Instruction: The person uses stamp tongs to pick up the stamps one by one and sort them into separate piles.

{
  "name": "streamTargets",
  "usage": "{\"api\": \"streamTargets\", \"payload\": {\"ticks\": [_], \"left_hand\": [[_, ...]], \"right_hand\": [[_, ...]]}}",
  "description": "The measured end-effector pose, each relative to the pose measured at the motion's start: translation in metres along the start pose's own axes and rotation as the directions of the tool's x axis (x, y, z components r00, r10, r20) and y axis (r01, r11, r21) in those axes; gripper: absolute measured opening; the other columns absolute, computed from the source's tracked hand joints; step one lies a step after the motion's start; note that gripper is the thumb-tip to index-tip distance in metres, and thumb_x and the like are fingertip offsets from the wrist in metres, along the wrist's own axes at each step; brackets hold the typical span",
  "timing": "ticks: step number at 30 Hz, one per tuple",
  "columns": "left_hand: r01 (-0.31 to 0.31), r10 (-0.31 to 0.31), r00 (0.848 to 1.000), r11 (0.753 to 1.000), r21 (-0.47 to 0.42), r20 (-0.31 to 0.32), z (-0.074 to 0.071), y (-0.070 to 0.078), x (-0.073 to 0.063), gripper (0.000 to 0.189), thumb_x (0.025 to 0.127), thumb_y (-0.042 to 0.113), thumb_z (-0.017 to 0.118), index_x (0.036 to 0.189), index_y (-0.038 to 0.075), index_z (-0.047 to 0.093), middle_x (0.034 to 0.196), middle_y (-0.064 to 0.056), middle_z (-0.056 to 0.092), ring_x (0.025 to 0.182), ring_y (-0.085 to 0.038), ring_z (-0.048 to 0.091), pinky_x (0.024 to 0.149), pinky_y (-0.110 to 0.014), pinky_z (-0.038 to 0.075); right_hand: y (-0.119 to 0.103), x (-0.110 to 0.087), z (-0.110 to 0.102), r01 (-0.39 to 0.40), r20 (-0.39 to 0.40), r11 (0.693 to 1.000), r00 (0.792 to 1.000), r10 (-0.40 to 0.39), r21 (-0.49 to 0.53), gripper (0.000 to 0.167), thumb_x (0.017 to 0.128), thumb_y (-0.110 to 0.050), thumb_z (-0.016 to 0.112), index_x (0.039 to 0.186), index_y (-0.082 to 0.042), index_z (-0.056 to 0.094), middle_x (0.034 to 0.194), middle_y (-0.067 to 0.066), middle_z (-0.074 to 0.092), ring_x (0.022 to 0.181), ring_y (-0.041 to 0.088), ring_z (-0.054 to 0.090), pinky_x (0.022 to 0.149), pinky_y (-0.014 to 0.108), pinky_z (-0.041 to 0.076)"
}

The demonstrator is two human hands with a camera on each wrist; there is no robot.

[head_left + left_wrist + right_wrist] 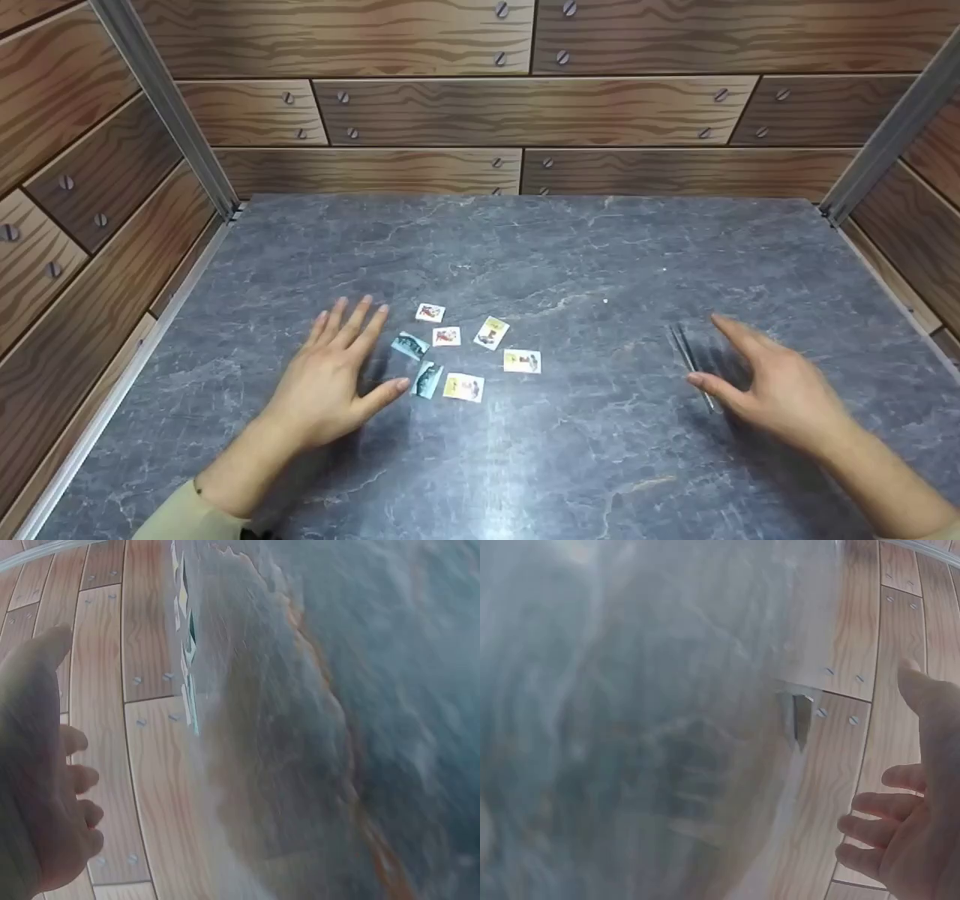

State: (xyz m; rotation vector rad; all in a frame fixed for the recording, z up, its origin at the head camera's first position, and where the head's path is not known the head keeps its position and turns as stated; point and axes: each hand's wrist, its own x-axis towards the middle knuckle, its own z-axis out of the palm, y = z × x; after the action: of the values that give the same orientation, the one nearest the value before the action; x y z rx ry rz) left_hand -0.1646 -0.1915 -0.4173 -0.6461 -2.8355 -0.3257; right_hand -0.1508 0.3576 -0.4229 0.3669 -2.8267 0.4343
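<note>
In the head view my left hand (330, 375) is spread with straight fingers just left of several small picture cards. Its thumb tip is right beside a blue card (427, 379), with another blue card (409, 346) behind that. Two white cards with red pictures, one (430, 313) farther back and one (446, 336) nearer, lie beyond them. Cards with yellow pictures, (491, 333) among them, lie to the right. My right hand (780, 382) has its fingers loosely extended, holding nothing. Metal tweezers (684, 351) lie near its thumb, which overlaps them in the head view.
The cards and tweezers lie on a dark marbled tabletop (600, 450). Wood-patterned panels (525, 112) close off the back and both sides, with grey metal posts (165, 105) at the back corners. Two tiny white specks lie on the tabletop's right half.
</note>
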Motion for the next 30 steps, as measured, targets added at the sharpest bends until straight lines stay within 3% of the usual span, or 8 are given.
{"api": "streamTargets", "payload": {"ticks": [6, 11, 15, 22, 30], "left_hand": [[-0.086, 0.086, 0.996, 0.995, -0.042, -0.009, 0.002, 0.012, 0.013, 0.096, 0.097, 0.069, 0.062, 0.167, 0.011, 0.033, 0.173, -0.014, 0.024, 0.160, -0.038, 0.017, 0.130, -0.054, 0.014], [-0.196, 0.196, 0.981, 0.979, -0.049, -0.009, 0.006, 0.024, 0.021, 0.094, 0.099, 0.068, 0.060, 0.167, 0.009, 0.034, 0.172, -0.014, 0.027, 0.159, -0.038, 0.023, 0.130, -0.054, 0.018], [-0.275, 0.275, 0.961, 0.960, -0.053, -0.004, 0.011, 0.032, 0.027, 0.091, 0.100, 0.067, 0.058, 0.166, 0.008, 0.037, 0.171, -0.015, 0.031, 0.158, -0.039, 0.026, 0.129, -0.054, 0.019], [-0.361, 0.365, 0.930, 0.930, -0.070, 0.046, 0.020, 0.044, 0.036, 0.090, 0.102, 0.068, 0.054, 0.167, 0.010, 0.034, 0.172, -0.010, 0.027, 0.160, -0.034, 0.022, 0.130, -0.051, 0.018], [-0.463, 0.472, 0.871, 0.882, -0.093, 0.138, 0.038, 0.054, 0.045, 0.088, 0.105, 0.070, 0.045, 0.166, 0.008, 0.036, 0.171, -0.012, 0.031, 0.158, -0.036, 0.029, 0.130, -0.050, 0.020]], "right_hand": [[0.002, 0.001, 0.007, 0.007, -0.044, 0.999, 0.999, -0.005, 0.032, 0.079, 0.089, -0.043, 0.087, 0.145, 0.005, 0.058, 0.134, 0.035, 0.064, 0.119, 0.059, 0.061, 0.095, 0.074, 0.049], [0.004, 0.002, 0.013, 0.011, -0.051, 0.998, 0.999, -0.008, 0.063, 0.070, 0.090, -0.036, 0.087, 0.140, 0.006, 0.062, 0.127, 0.031, 0.069, 0.112, 0.055, 0.067, 0.093, 0.071, 0.052], [0.004, 0.003, 0.018, -0.009, -0.050, 0.996, 0.999, 0.014, 0.094, 0.065, 0.090, -0.034, 0.087, 0.137, 0.006, 0.065, 0.125, 0.029, 0.071, 0.110, 0.053, 0.068, 0.093, 0.070, 0.053], [0.004, 0.006, 0.024, -0.075, -0.031, 0.988, 0.996, 0.079, 0.134, 0.059, 0.091, -0.034, 0.086, 0.130, 0.007, 0.070, 0.119, 0.026, 0.074, 0.111, 0.051, 0.069, 0.092, 0.069, 0.052], [0.004, 0.008, 0.031, -0.103, -0.037, 0.986, 0.993, 0.109, 0.133, 0.057, 0.088, -0.034, 0.089, 0.125, 0.006, 0.072, 0.099, 0.014, 0.076, 0.088, 0.034, 0.073, 0.081, 0.061, 0.056]]}}
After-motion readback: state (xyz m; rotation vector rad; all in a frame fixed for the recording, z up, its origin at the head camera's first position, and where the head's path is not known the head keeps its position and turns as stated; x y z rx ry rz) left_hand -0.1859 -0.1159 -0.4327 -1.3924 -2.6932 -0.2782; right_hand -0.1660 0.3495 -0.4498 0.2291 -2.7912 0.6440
